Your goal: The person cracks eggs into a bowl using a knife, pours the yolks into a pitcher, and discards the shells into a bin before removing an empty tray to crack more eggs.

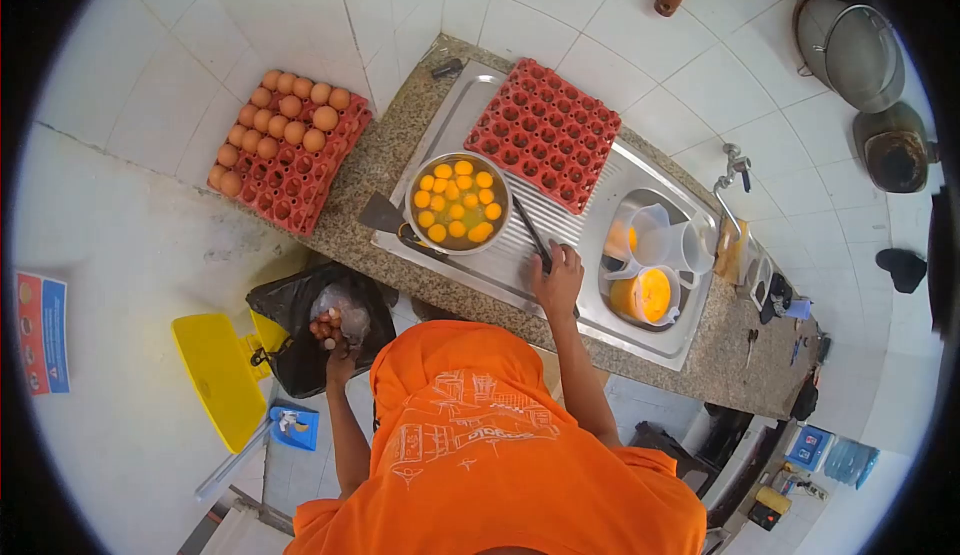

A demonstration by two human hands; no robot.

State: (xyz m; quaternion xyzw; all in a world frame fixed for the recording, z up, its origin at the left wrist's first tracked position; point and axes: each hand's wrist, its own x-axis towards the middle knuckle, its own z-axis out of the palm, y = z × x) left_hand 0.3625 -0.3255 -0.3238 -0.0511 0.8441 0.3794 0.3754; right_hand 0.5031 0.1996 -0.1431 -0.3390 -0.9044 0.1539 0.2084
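Observation:
My left hand [341, 363] reaches down into the bin lined with a black bag [290, 300], fingers curled at a pale piece of eggshell. Just beyond the fingertips, broken eggshells [325, 323] lie in the bag beside clear plastic. On the sink's ridged drainboard [505, 270], my right hand [560, 280] is closed around a long dark utensil [530, 227] that looks like a knife. Left of it, a metal pot [414, 195] holds many whole yolks in clear egg white. Behind the pot lies an emptied red egg tray [543, 133].
Red trays [290, 210] with brown eggs [268, 146] are stacked at the counter's left end. Plastic jugs [690, 247], one with beaten egg [655, 295], stand in the sink basin under the tap [735, 170]. A yellow bin lid [212, 375] and blue dustpan [295, 427] are at the lower left.

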